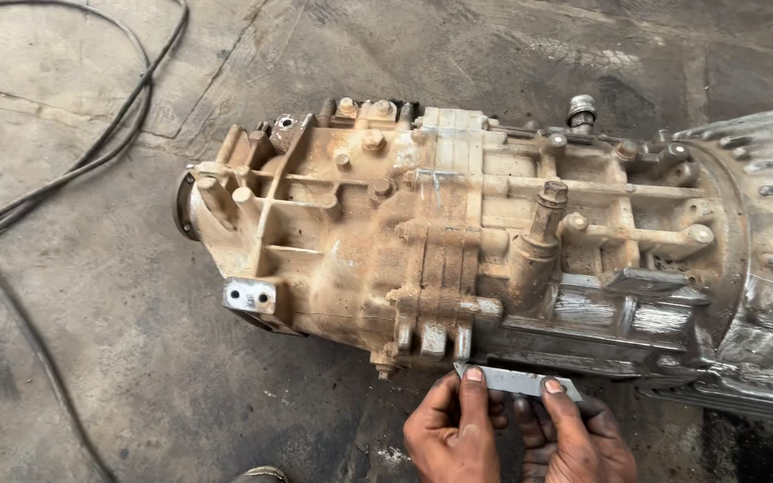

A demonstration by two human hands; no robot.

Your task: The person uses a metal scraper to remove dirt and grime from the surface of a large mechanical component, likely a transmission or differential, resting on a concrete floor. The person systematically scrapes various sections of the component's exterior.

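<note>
A large, mud-caked metal gearbox housing (422, 224) lies on its side on the concrete floor, its ribbed bell end (762, 259) at the right. Close under its near edge, a thin grey metal strip (513, 381) is held flat between both hands. My left hand (454, 434) pinches the strip's left end with thumb on top. My right hand (574, 438) presses the strip's right end with its thumb. Both hands sit at the bottom of the head view, just below the housing's lower flange.
Black cables (64, 170) curve across the floor at the upper left and run down the left side. A shiny bracket with two holes (250, 295) sticks out at the housing's lower left. A rounded object edge (259, 472) shows at the bottom.
</note>
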